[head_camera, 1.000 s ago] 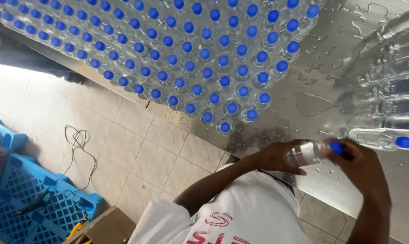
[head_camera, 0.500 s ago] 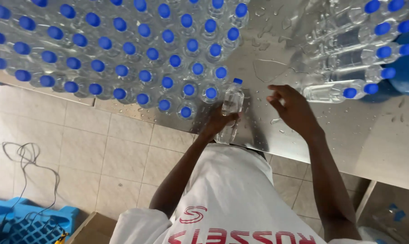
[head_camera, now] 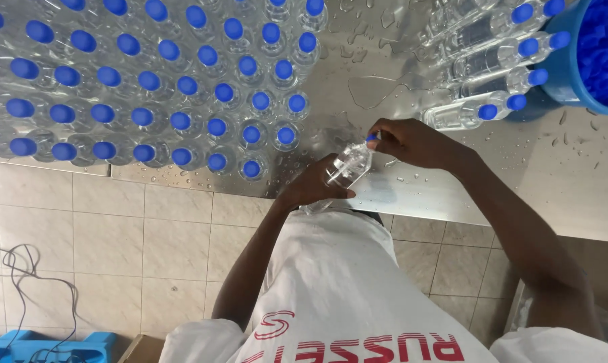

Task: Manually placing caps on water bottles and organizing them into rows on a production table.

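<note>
My left hand grips the body of a clear plastic water bottle, tilted over the wet steel table. My right hand is closed around its blue cap at the top end. Just left of the bottle stand many upright capped bottles in rows, seen from above.
Several capped bottles lie on their sides at the upper right, beside a blue bucket full of blue caps. Below the table edge are a tiled floor, a loose cable and a blue crate.
The view has shifted right and the hands have brought the bottle from the table's right side toward the standing rows. My right hand has come onto its cap.
</note>
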